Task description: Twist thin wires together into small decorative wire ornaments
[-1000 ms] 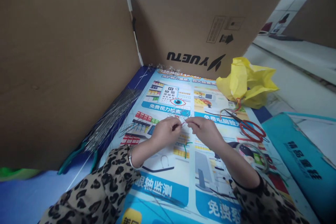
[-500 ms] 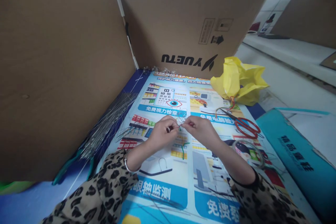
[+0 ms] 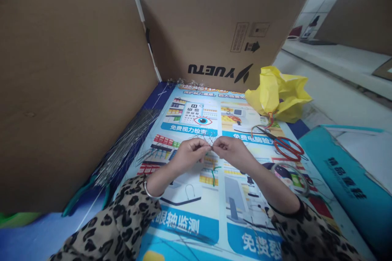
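My left hand point(image 3: 191, 151) and my right hand point(image 3: 231, 151) meet fingertip to fingertip over the printed poster, both pinched closed. Between them is a piece of thin wire point(image 3: 209, 135), whose fine twisted ends stick up beyond my fingers; the part inside the pinch is hidden. Just below my hands, a short green string point(image 3: 213, 176) lies on the poster point(image 3: 211, 200). Lower on the left, a bent loop of wire point(image 3: 190, 189) rests there too.
Red-handled scissors point(image 3: 288, 149), a crumpled yellow wrapper point(image 3: 275, 91) with coloured strings, and a clear tape roll point(image 3: 304, 183) lie right. A bundle of metal wires point(image 3: 125, 147) and green-handled pliers point(image 3: 78, 197) lie left. Cardboard walls point(image 3: 196, 28) stand behind and left; a teal box point(image 3: 343, 179) is right.
My fingertips have drawn together until they nearly touch, and the fingers of my left hand have straightened slightly. The things on the poster stay in place.
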`<state>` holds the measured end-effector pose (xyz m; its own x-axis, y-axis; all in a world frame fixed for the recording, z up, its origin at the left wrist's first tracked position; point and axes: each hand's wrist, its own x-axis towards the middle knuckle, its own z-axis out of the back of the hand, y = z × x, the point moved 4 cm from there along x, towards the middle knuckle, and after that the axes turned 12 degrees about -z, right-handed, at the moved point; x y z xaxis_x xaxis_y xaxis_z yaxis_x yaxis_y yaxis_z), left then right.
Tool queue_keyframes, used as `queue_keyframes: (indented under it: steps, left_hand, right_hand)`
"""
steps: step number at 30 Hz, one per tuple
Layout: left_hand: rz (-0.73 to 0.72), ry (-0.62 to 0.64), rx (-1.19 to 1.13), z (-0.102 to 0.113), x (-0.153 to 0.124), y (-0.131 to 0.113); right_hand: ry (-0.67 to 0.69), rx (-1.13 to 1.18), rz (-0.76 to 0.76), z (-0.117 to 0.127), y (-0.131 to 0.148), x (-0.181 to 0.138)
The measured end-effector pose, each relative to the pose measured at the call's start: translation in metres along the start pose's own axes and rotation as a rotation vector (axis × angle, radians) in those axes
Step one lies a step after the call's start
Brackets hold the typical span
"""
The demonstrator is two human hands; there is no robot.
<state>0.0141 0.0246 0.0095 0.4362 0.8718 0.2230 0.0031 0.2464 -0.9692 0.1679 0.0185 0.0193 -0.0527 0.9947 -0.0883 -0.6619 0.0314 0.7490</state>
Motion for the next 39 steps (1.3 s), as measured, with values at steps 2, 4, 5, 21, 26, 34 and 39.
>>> queue_keyframes:
  steps: [2, 4, 5, 21, 26, 34, 39]
  left_hand:
    - [0.004, -0.020, 0.008, 0.001, 0.001, 0.001]
    - [-0.009, -0.036, 0.039, 0.002, 0.002, 0.003]
    - [-0.028, -0.043, 0.075, 0.003, 0.002, 0.003]
    - [-0.423, 0.095, 0.861, 0.003, -0.005, -0.009]
    - [-0.446, 0.119, 0.799, 0.010, -0.001, -0.006]
    - [-0.404, 0.110, 0.667, 0.011, -0.001, -0.008]
    - [-0.159, 0.010, 0.359, 0.014, 0.002, -0.003]
  right_hand:
    - [0.012, 0.053, 0.012, -0.002, -0.002, 0.001]
    - [-0.007, 0.082, 0.019, -0.003, -0.002, 0.001]
    - [-0.021, 0.085, 0.024, -0.003, -0.001, 0.001]
    - [-0.254, -0.133, 0.452, -0.009, 0.022, -0.017]
    - [-0.451, -0.313, 0.605, -0.008, 0.016, -0.018]
    - [-0.545, -0.584, 0.721, -0.012, 0.023, -0.025]
    - [-0.560, -0.530, 0.756, -0.011, 0.023, -0.026]
